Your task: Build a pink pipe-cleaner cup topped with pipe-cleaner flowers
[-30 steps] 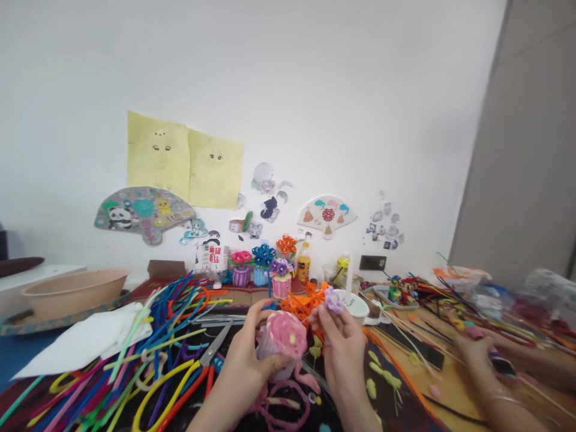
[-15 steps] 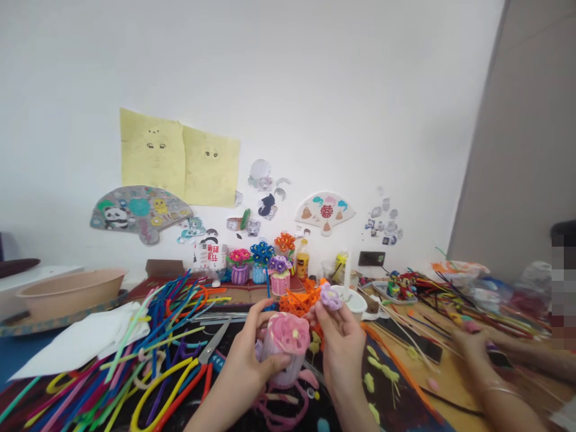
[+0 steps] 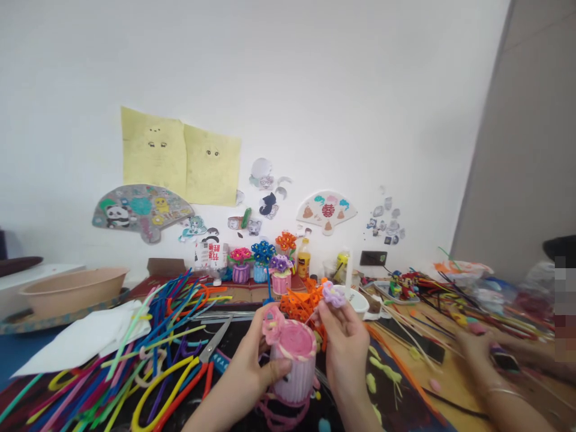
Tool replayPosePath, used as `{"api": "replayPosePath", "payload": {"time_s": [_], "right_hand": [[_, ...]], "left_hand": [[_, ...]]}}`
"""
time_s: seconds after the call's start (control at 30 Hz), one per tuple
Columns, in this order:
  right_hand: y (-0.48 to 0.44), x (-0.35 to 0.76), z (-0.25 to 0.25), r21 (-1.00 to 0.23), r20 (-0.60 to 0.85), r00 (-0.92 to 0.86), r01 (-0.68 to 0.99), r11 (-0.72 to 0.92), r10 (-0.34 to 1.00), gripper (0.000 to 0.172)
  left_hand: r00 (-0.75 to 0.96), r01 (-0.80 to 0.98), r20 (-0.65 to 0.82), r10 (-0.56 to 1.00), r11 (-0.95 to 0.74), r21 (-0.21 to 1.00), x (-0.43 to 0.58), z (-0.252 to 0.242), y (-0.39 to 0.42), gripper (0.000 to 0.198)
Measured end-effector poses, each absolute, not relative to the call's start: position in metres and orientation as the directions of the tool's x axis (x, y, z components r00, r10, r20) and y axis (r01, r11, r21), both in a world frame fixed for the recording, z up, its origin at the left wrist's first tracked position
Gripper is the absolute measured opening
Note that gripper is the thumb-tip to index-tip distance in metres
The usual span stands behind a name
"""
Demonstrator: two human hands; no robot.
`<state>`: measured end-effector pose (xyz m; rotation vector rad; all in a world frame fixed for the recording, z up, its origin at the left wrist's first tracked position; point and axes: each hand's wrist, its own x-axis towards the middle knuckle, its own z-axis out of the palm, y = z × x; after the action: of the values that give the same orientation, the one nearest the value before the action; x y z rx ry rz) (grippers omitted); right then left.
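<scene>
My left hand [image 3: 256, 363] is closed around a lilac pipe-cleaner pot [image 3: 294, 379] with a pink coiled top [image 3: 297, 339] and a pale twisted rim. At its upper left, by my left fingers, a pink pipe-cleaner flower [image 3: 273, 324] leans off the rim. In a pinch of thumb and fingers, my right hand [image 3: 344, 342] holds up a lilac pipe-cleaner flower [image 3: 333, 294] just right of the pot. Its stem is barely visible. Pink pipe-cleaner loops [image 3: 281, 420] lie below the pot.
Loose pipe cleaners [image 3: 130, 348] and scissors [image 3: 213, 342] lie left. Orange pipe-cleaner pieces [image 3: 301, 303] and a white bowl [image 3: 357, 302] are behind my hands. Finished flower pots [image 3: 261, 271] line the back. At right, another person's hands [image 3: 481, 354] work beside a phone [image 3: 425, 345].
The pink flower has shifted left off the pot's top, uncovering the pink coil. The pot sits slightly further right. My right hand has moved slightly right with the lilac flower.
</scene>
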<state>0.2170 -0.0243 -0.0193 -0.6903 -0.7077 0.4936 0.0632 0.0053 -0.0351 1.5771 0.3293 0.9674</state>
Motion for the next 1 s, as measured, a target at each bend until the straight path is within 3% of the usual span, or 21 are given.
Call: {"api": "replayPosePath", "payload": {"time_s": [0.33, 0.57, 0.83, 1.0], "right_hand": [[-0.029, 0.214, -0.015, -0.755, 0.448, 0.646, -0.095, 0.648, 0.617, 0.027], [-0.030, 0.210, -0.015, -0.795, 0.498, 0.461, -0.096, 0.599, 0.735, 0.020], [-0.027, 0.213, -0.019, -0.815, 0.575, 0.317, 0.144, 0.562, 0.754, 0.014], [-0.030, 0.213, -0.015, -0.816, 0.567, 0.266, 0.059, 0.574, 0.779, 0.017]], "left_hand": [[0.612, -0.266, 0.418, 0.671, -0.323, 0.908, 0.062, -0.033, 0.005, 0.079], [0.599, -0.252, 0.425, 0.678, -0.345, 0.904, 0.062, -0.028, 0.004, 0.079], [0.524, -0.290, 0.443, 0.728, -0.336, 0.896, 0.063, -0.029, 0.005, 0.078], [0.480, -0.301, 0.390, 0.786, -0.271, 0.914, 0.061, -0.021, -0.003, 0.076]]}}
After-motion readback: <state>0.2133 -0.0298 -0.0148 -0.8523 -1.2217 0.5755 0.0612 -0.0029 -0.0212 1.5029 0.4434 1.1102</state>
